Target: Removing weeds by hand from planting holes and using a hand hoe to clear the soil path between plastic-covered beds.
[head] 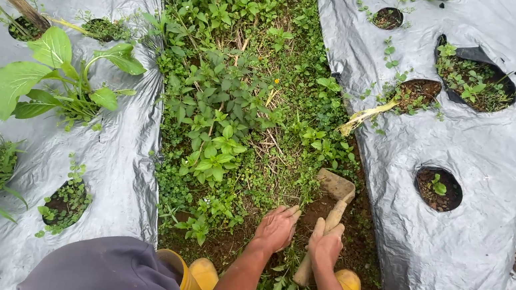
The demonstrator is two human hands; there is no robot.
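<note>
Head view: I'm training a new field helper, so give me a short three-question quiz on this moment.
1. True or false: the right hand grips the wooden handle of the hoe.
2. What does the left hand rest on? A) plastic sheet B) weeds and soil of the furrow C) a boot
3. What colour are the boots?

Key: 1 true; 2 B; 3 yellow.
</note>
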